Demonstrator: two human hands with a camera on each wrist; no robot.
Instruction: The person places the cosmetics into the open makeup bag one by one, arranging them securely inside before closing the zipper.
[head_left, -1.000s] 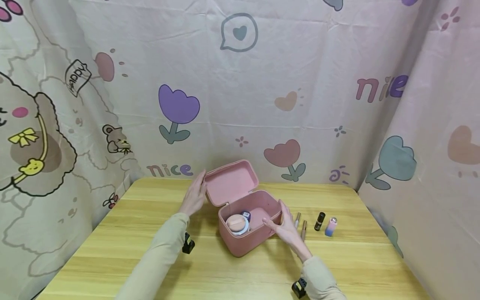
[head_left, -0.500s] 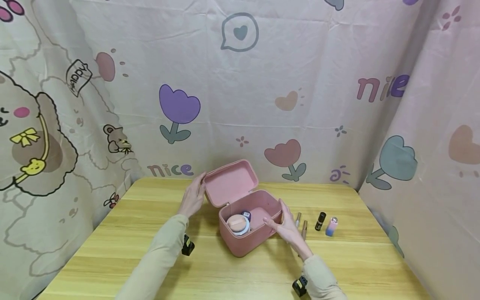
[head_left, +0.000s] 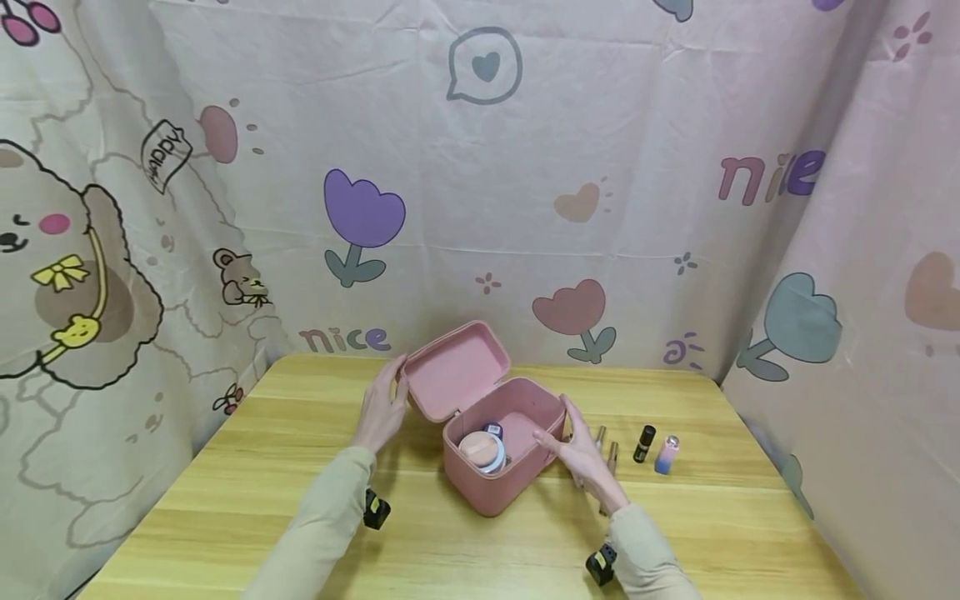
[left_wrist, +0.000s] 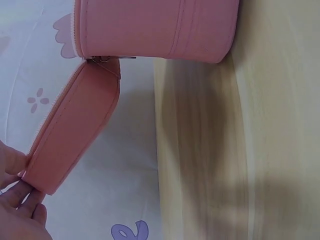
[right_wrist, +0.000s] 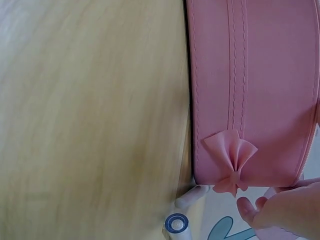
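Observation:
A pink cosmetic case [head_left: 480,492] stands on the table with its lid [head_left: 459,371] raised and leaning back. My left hand [head_left: 381,410] pinches the lid's outer edge; the left wrist view shows thumb and fingers on either side of that edge. At the case's right end, my right hand [head_left: 579,457] grips the body, thumb at the front rim and fingers round the end. Inside lie a peach powder puff [head_left: 476,447], a round white-rimmed compact [head_left: 491,467] under it and a small dark blue item [head_left: 493,430]. A pink bow [right_wrist: 232,157] decorates the front.
To the right on the wooden table [head_left: 720,517] are two slim tubes, one brownish [head_left: 613,454], partly behind my right hand. Beyond them stand a black tube [head_left: 644,444] and a pink-to-blue bottle [head_left: 667,455]. A printed curtain [head_left: 450,208] closes off the back and sides.
My left hand has drawn the lid slightly left and down, so it leans back further from the body. The right hand keeps its grip; the view has shifted slightly.

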